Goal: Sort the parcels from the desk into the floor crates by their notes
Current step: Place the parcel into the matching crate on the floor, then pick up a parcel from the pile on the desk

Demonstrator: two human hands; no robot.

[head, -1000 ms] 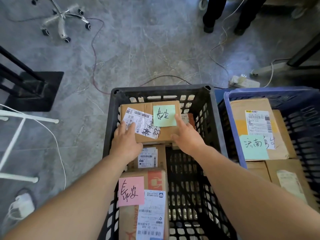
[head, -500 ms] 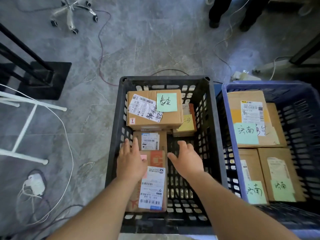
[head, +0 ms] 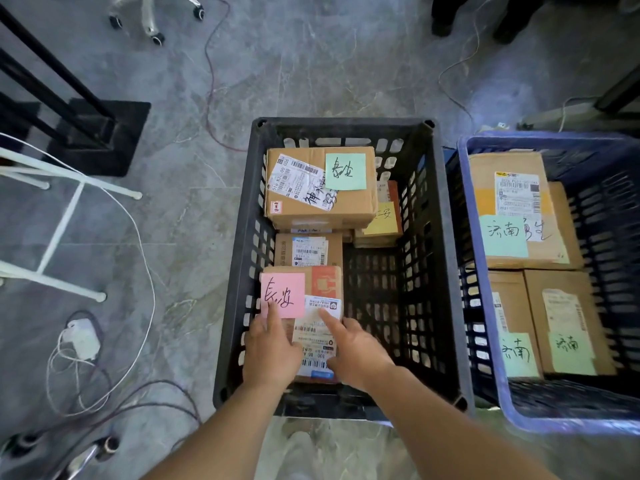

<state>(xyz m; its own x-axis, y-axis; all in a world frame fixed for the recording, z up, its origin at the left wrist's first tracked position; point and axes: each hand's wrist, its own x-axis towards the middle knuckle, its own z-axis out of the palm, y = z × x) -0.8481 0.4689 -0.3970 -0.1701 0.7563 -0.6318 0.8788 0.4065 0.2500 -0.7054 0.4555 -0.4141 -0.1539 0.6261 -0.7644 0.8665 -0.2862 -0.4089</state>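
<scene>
Nearest, at the near left of the black crate on the floor, a brown parcel lies flat, bearing a pink note and a white shipping label. Just behind it, touching, lies a smaller parcel with its own printed label. At the crate's far end a large parcel sits stacked on another box, a green note on its top face. To its right and lower down, a half-hidden parcel carries a yellow note.

The blue crate stands just beside the black one, on its right. Two near parcels lie side by side in it, each with a green slip, and behind them a bigger box bears a pale green note.

Both arms reach down into the black crate. The left hand rests flat on the brown parcel, fingers straight, forefinger tip on the pink note's lower edge. The right hand is likewise unclenched, its forefinger stretched across the white shipping label and its other fingers loosely bent at the parcel's right edge. Neither hand clasps the parcel.
</scene>
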